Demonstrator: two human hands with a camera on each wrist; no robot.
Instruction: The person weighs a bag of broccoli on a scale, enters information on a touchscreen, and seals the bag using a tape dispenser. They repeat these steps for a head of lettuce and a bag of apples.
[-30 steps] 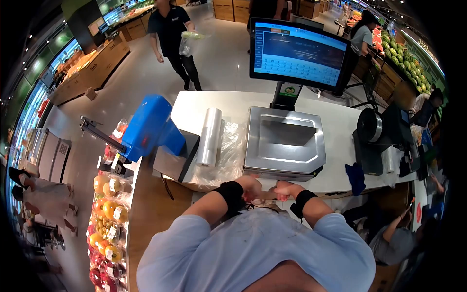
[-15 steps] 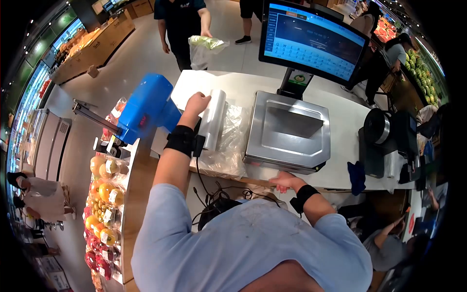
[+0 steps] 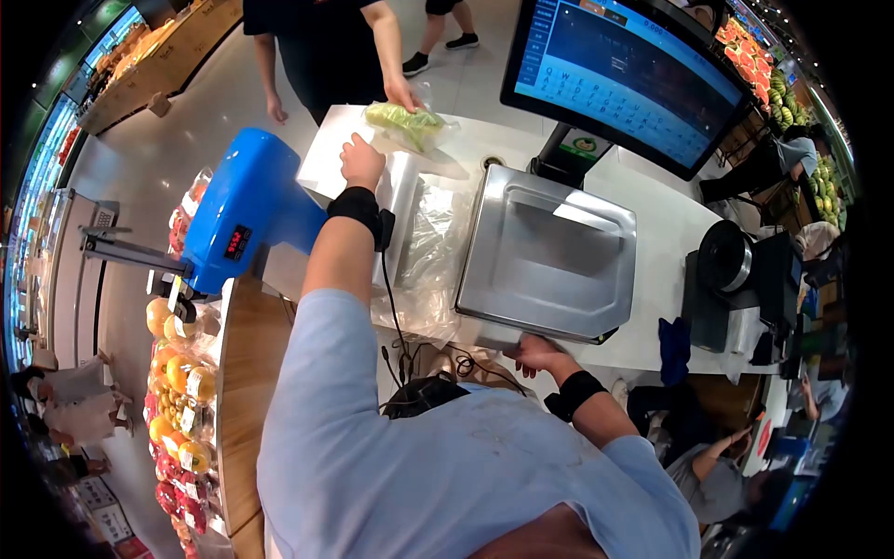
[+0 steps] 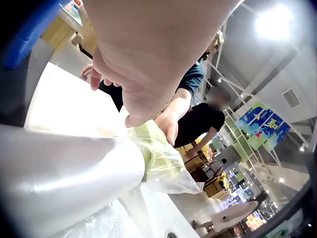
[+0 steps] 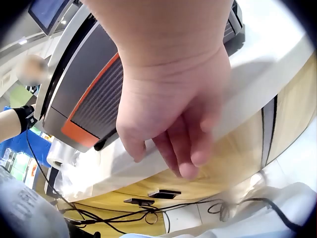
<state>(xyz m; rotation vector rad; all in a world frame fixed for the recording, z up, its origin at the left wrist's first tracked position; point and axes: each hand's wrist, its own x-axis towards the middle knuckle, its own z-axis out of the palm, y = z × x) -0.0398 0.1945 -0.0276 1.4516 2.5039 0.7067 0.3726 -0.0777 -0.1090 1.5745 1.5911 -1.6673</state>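
My left hand [image 3: 363,163] reaches out past the roll of clear plastic bags [image 3: 400,191], its fingers loosely bent and holding nothing. Just beyond it is a pale green leafy vegetable in a clear bag [image 3: 407,123], gripped from above by another person's hand [image 3: 402,93]. In the left wrist view my thumb overlaps the upper edge of that bag. My right hand [image 3: 542,354] hangs at the counter's front edge, below the steel weighing scale [image 3: 549,256]. Its relaxed fingers [image 5: 185,153] point down with nothing in them.
A touchscreen monitor [image 3: 633,79] rises behind the scale. Loose plastic bags [image 3: 433,233] lie between roll and scale. On the left stand a blue device [image 3: 242,205] and packed fruit [image 3: 182,391]. Toward the right are a black label machine [image 3: 726,279], a dark blue cloth [image 3: 674,349] and cables [image 5: 143,213] below.
My left hand has left my right one and reached forward left over the bag roll. The person opposite has walked up and brought the bagged vegetable over the counter. My right hand stays by the edge.
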